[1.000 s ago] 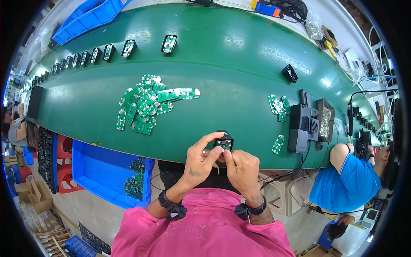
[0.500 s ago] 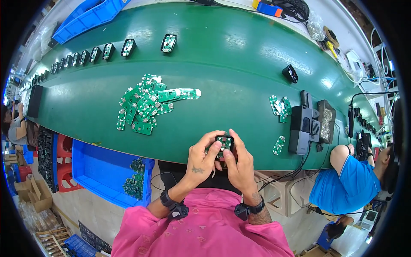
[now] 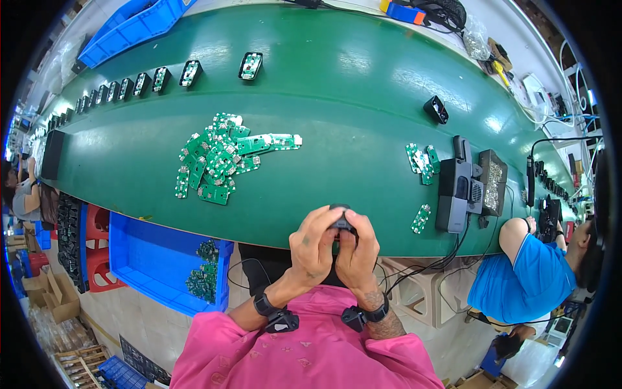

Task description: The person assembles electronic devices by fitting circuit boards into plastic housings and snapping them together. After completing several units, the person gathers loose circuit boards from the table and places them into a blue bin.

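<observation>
Near the front edge of the green table, both my hands grip one small black plastic housing (image 3: pixel 339 216). My left hand (image 3: pixel 313 245) wraps its left side, and my right hand (image 3: pixel 358 251) closes round the right side, fingers meeting near the top. The housing is tilted so that its dark outer face shows; its inside is hidden by my hands. Left of them on the table lies a heap of green circuit boards (image 3: pixel 217 159). A smaller group of boards (image 3: pixel 424 162) and a single board (image 3: pixel 420 219) lie to the right.
Black housings with boards in them, such as this one (image 3: pixel 251 66), stand in a row toward the far left. One black housing (image 3: pixel 436 110) sits far right, near a grey-black device (image 3: pixel 455 194) and a box of small parts (image 3: pixel 494 183). A blue bin (image 3: pixel 170 303) stands below the table's edge.
Both hands have tipped the black housing, so the green board seen inside it before is now out of sight. The hands have drawn closer together around it.
</observation>
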{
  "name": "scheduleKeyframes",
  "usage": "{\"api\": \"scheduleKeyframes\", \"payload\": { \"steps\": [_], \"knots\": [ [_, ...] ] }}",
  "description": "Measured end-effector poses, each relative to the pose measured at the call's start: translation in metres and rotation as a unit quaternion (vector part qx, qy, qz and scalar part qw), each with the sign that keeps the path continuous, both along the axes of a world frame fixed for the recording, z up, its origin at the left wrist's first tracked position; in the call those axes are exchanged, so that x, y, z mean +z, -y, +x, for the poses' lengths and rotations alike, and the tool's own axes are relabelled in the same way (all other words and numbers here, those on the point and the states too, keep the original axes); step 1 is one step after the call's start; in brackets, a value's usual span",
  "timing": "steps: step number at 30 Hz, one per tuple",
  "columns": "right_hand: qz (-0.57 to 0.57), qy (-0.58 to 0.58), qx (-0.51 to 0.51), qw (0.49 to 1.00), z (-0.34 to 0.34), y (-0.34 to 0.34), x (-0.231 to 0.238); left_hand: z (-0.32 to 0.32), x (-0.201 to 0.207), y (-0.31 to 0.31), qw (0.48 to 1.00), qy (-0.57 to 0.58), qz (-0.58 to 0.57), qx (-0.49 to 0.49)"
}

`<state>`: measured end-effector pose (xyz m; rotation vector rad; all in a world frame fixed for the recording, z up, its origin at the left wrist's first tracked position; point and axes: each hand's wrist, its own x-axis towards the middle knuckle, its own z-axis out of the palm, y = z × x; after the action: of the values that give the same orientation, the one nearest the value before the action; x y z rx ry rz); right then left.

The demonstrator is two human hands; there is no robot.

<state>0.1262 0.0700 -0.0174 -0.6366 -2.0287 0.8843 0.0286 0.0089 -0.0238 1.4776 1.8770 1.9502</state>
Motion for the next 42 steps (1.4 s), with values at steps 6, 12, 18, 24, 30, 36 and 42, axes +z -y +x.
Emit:
{"api": "scheduleKeyframes", "payload": {
  "steps": [6, 12, 18, 24, 30, 36, 42],
  "knots": [
    [0.082, -0.105, 0.036, 0.99, -0.002, -0.004, 0.006, -0.001, 0.001, 0.001, 0.998, -0.034, 0.053, 0.015],
    [-0.208, 0.087, 0.123, 0.966, 0.015, -0.016, 0.032, -0.022, 0.017, -0.002, 0.949, 0.286, -0.127, -0.046],
    [-0.152, 0.089, 0.05, 0.983, 0.014, -0.011, 0.027, -0.035, 0.029, 0.005, 0.889, 0.338, -0.279, -0.134],
    [-0.179, 0.082, -0.012, 0.98, 0.012, -0.004, 0.035, -0.036, 0.021, 0.005, 0.933, 0.242, -0.217, -0.154],
    [-0.101, 0.124, 0.027, 0.987, 0.001, -0.013, 0.048, -0.036, 0.013, 0.0, 0.933, 0.3, -0.191, -0.058],
    [-0.144, 0.09, 0.098, 0.981, -0.013, -0.021, 0.037, -0.049, 0.012, 0.002, 0.991, 0.038, -0.124, 0.036],
    [-0.209, 0.169, 0.143, 0.953, -0.054, -0.039, 0.055, -0.069, 0.005, 0.008, 0.99, -0.006, -0.13, 0.054]
  ]
}}
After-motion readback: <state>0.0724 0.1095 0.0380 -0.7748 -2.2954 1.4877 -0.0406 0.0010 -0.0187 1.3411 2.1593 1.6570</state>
